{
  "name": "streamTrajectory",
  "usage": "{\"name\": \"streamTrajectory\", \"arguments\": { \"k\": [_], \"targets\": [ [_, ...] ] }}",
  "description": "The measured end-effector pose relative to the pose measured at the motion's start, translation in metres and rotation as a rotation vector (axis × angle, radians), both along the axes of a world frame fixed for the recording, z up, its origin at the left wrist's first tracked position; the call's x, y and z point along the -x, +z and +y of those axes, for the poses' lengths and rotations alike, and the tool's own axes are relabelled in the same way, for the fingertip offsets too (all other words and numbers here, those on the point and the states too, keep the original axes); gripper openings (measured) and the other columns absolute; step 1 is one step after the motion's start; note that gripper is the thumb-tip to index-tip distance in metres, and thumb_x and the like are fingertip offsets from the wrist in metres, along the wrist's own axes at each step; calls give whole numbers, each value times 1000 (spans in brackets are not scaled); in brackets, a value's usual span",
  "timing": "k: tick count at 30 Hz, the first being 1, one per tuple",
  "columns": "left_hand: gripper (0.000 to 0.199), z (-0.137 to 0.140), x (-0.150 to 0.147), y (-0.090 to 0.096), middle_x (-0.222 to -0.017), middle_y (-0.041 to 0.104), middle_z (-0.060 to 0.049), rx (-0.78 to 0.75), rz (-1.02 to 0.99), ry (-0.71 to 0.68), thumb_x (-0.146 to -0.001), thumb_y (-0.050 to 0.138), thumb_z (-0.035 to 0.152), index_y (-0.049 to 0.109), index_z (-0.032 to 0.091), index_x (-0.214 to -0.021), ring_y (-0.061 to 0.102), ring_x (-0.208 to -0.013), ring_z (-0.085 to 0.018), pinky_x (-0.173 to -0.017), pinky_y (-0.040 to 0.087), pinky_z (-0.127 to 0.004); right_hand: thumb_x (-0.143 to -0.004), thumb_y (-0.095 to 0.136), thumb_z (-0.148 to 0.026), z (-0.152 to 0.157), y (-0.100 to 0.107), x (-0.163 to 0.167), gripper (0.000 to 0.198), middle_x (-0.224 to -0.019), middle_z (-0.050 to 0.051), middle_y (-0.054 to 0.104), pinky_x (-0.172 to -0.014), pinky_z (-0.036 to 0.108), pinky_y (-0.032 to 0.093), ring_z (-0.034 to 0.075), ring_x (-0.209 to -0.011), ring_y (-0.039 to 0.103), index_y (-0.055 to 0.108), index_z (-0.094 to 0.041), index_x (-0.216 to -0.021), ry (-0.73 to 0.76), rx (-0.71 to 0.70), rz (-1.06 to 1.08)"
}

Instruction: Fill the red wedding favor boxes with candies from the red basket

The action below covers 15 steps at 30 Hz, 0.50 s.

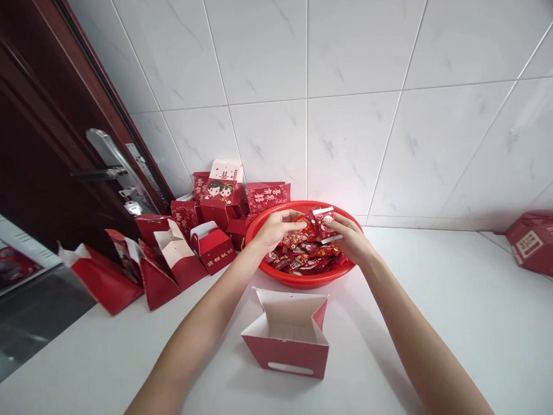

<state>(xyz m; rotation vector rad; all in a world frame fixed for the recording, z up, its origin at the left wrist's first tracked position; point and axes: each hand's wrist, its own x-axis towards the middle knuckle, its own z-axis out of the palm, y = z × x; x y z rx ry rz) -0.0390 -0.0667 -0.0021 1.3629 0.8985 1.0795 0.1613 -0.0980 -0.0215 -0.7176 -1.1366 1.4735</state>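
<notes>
Both my hands are over a red plastic basket (302, 281) heaped with red wrapped candies (298, 259). My right hand (352, 239) pinches a red and white candy packet (324, 223) between thumb and fingers. At the basket's left side, my left hand (279, 230) has its thumb and fingers closed on a red candy packet (298, 236), which partly overlaps the pile. In front of the basket stands a red paper gift box (294, 351) with its top open; its white inside shows nothing in it.
Several red gift boxes (213, 248) crowd the table's left side and the wall, some with open tops. Another red box (531, 239) sits at the far right. A dark door with a metal handle (110, 170) is at the left, and a white tiled wall (345, 144) rises behind the white table (432, 288).
</notes>
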Motion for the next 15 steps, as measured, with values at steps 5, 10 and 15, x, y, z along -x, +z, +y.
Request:
{"name": "streamTrajectory", "arguments": {
  "k": [5,10,15],
  "targets": [
    [37,-1,-3,-2,-79,67,2,46,-71,-74,-57,92,25,65,15,-81,66,-72,-13,-80,53,-32,-70,87,-48,1,-1,0,35,-90,1,74,-71,29,57,18,-82,68,75,-24,-93,-12,-36,-23],
    [31,-4,-3,0,-81,69,0,107,-61,-86,-64,90,29,67,14,-79,70,-74,-15,-78,55,-33,-69,88,-46,2,-2,0,36,-93,2,76,-70,31,58,19,-83,69,75,-25,-96,-20,-28,-8],
    [37,-2,0,2,-81,70,1,64,48,-95,-57,94,34,72,15,-79,66,-75,-13,-77,53,-30,-69,88,-45,4,-4,0,37,-93,3,77,-70,32,58,20,-80,69,76,-23,-96,-27,-53,-1]
  ]
}}
